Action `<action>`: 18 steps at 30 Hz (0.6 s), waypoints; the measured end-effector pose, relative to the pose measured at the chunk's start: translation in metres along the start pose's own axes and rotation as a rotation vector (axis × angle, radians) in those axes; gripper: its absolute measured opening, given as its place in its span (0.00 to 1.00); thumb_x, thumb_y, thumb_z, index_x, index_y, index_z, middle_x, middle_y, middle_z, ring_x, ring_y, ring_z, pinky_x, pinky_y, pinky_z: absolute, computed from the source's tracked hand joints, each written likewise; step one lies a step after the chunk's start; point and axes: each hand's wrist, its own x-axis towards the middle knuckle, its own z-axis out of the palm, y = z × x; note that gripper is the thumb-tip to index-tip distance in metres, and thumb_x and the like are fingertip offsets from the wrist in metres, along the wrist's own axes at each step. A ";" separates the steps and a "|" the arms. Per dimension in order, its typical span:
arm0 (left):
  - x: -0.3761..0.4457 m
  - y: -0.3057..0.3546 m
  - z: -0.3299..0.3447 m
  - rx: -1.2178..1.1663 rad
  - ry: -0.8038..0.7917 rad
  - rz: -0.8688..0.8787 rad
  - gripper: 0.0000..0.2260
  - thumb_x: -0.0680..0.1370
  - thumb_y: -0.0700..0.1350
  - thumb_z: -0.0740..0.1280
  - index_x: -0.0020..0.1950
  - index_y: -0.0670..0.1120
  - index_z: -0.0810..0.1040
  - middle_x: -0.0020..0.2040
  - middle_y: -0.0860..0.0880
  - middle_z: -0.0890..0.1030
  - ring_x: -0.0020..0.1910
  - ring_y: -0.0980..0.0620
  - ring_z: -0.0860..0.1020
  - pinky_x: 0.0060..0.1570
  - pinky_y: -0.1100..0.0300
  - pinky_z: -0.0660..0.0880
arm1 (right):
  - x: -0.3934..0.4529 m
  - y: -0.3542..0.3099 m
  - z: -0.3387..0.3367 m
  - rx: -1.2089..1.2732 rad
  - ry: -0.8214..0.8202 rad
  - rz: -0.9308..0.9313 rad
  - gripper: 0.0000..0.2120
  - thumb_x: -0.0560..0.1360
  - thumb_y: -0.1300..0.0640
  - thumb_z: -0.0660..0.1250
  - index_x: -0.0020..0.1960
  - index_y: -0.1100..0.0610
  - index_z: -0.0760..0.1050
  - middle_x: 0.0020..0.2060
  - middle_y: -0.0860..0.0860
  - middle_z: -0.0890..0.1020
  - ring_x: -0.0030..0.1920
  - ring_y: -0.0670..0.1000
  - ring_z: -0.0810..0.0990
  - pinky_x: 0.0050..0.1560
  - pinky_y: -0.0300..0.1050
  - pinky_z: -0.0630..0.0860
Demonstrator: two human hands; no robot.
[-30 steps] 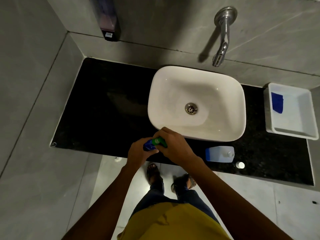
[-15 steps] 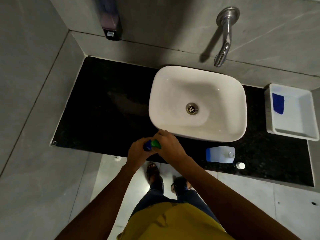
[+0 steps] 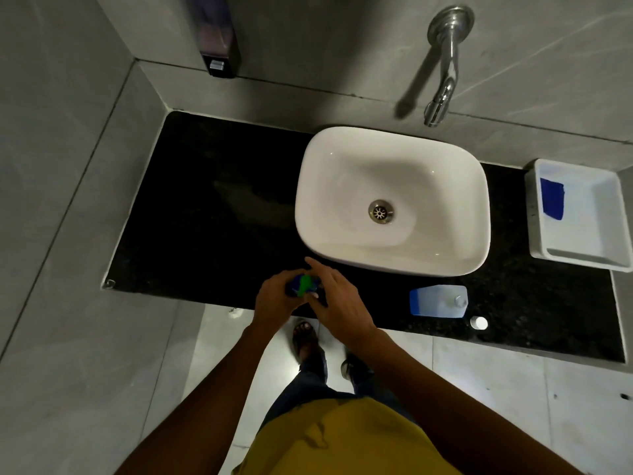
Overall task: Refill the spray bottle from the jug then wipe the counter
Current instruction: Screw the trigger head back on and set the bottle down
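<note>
A blue spray bottle with a green head (image 3: pixel 303 285) stands at the front edge of the black counter (image 3: pixel 212 214), just left of the white basin. My left hand (image 3: pixel 274 299) is wrapped around its body. My right hand (image 3: pixel 337 298) rests on the green head from the right, index finger stretched out. The clear jug (image 3: pixel 438 301) lies on the counter in front of the basin, its mouth uncovered, and its small white cap (image 3: pixel 478 322) sits beside it to the right. A blue cloth (image 3: pixel 552 198) lies in a white tray.
The white basin (image 3: pixel 394 200) fills the counter's middle, under a wall tap (image 3: pixel 442 80). The white tray (image 3: pixel 582 217) stands at the far right. A soap dispenser (image 3: pixel 219 36) hangs on the back wall at the left. Grey tiled walls close the left side.
My right hand has loosened over the green head, its index finger now extended. More of the bottle's top shows between my hands. Jug and cap have not moved.
</note>
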 end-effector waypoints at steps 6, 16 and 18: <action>0.000 0.003 -0.002 0.026 0.018 -0.021 0.24 0.71 0.47 0.82 0.65 0.41 0.82 0.60 0.43 0.86 0.62 0.44 0.83 0.65 0.50 0.80 | 0.007 0.003 0.001 0.104 0.072 0.086 0.38 0.75 0.63 0.76 0.80 0.52 0.62 0.69 0.51 0.77 0.69 0.51 0.77 0.71 0.48 0.76; -0.001 0.004 -0.001 0.038 0.042 0.008 0.22 0.72 0.45 0.81 0.63 0.41 0.83 0.57 0.43 0.87 0.59 0.44 0.85 0.62 0.49 0.81 | 0.019 0.005 0.001 0.068 0.006 0.060 0.39 0.72 0.56 0.81 0.78 0.55 0.65 0.66 0.54 0.79 0.64 0.52 0.80 0.67 0.44 0.79; -0.001 0.004 -0.001 0.043 0.039 0.006 0.22 0.71 0.46 0.82 0.63 0.42 0.83 0.57 0.44 0.87 0.59 0.46 0.84 0.61 0.54 0.80 | 0.017 0.004 0.002 0.106 -0.043 0.016 0.42 0.74 0.61 0.78 0.82 0.53 0.61 0.74 0.54 0.74 0.72 0.53 0.76 0.72 0.45 0.75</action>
